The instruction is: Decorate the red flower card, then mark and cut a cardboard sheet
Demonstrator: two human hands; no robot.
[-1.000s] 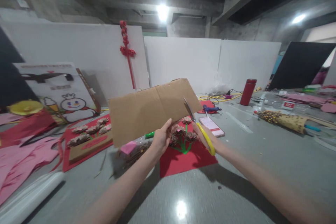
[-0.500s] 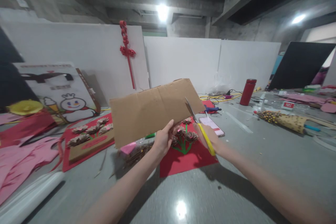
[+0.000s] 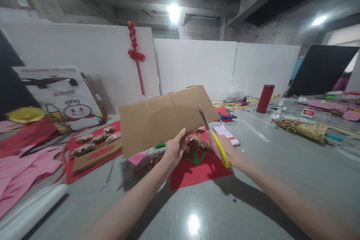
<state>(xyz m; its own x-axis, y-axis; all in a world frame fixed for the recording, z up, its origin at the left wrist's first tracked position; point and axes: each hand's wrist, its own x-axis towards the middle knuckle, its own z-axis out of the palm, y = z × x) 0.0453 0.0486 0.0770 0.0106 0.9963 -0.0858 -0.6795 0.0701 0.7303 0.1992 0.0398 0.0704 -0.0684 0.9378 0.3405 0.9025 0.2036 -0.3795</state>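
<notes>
My left hand (image 3: 176, 148) pinches the lower edge of a brown piece of cardboard (image 3: 160, 118), thumb in front and fingers behind it. The cardboard is held up at a tilt above the table. In my right hand (image 3: 221, 148) are yellow-handled scissors (image 3: 224, 153). One scissor blade lies across the front of the cardboard near its right end; the other is hidden behind it. Below my hands is a red sheet (image 3: 185, 176) with pinecone flowers (image 3: 204, 146) on green stems.
On the left lies another red flower panel (image 3: 97, 144) with a cardboard strip, beside pink felt (image 3: 36, 168). A phone (image 3: 227, 135) and blue scissors (image 3: 226, 116) are right of the cardboard. Farther right stand a red thermos (image 3: 265, 99) and a wrapped bouquet (image 3: 303, 129).
Almost nothing differs. The cardboard's left end has shifted very slightly to the right, and both hands and the scissors keep nearly the same positions.
</notes>
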